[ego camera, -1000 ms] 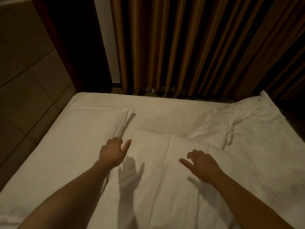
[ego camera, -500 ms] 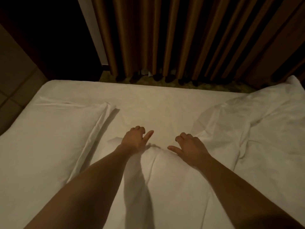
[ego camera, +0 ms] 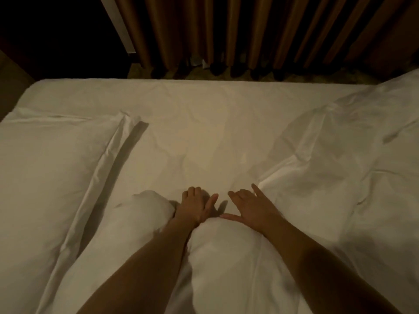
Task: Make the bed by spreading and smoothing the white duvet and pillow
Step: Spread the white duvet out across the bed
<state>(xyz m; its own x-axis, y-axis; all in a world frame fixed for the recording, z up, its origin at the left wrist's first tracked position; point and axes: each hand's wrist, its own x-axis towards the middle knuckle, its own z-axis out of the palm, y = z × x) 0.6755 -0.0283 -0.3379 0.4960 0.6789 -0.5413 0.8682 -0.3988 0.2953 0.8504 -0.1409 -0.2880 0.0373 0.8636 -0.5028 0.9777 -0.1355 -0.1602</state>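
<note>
Both your hands press the puffy pillow [ego camera: 226,257] near you: left hand [ego camera: 195,207] half curled, right hand [ego camera: 251,207] flat, neither grabbing. Push harder and it may bunch the lumpy duvet [ego camera: 340,177] beside it.

Left hand [ego camera: 195,207] fingers [ego camera: 191,191] curled down past the pillow [ego camera: 226,257] edge, tips out of sight. Pillow's near end cut off by the bottom edge, under both forearms. Second pillow [ego camera: 45,177] cropped at left; duvet [ego camera: 351,177] cropped at right. Curtain [ego camera: 249,30] hem lost in shadow.
</note>
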